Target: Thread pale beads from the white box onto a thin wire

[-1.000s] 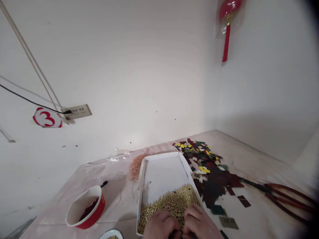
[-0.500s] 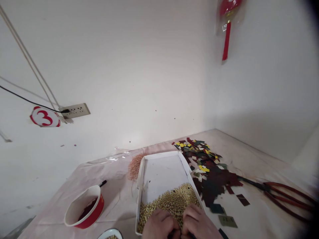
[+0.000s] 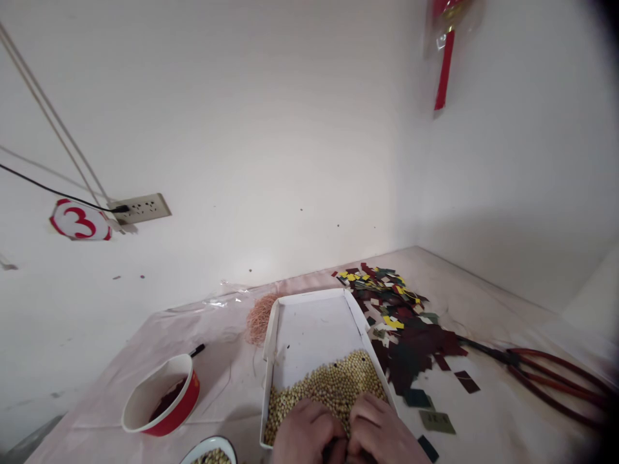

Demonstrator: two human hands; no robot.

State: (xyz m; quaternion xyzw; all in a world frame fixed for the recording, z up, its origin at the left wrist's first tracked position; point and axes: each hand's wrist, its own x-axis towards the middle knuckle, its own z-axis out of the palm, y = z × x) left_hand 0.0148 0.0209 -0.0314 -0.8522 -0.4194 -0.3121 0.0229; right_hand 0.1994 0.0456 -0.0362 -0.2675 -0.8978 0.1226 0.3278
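My left hand (image 3: 309, 433) and my right hand (image 3: 380, 433) meet at the near end of a shallow white box lid (image 3: 314, 328). Both have curled, closed fingers brought almost together. Whatever they pinch is hidden behind the knuckles and cut off by the lower picture edge; only a dark patch shows between them. Just beyond the hands, small round yellowish beans (image 3: 333, 383) cover the near half of the lid. To the left, partly cut off, a white enamel-like bowl (image 3: 211, 442) with a dark rim holds more beans.
A red paper tub (image 3: 186, 406) with dark red contents stands at left beside a black pen (image 3: 197, 350). A pinkish stringy tangle (image 3: 260, 319) touches the lid's left side. Right of it lie many dark and yellow scraps (image 3: 411, 351) and red-handled scissors (image 3: 522, 364).
The view has tipped slightly, so tabletop things sit a little higher and more of the bean bowl shows. Both hands stay closed together at the lid's near end.
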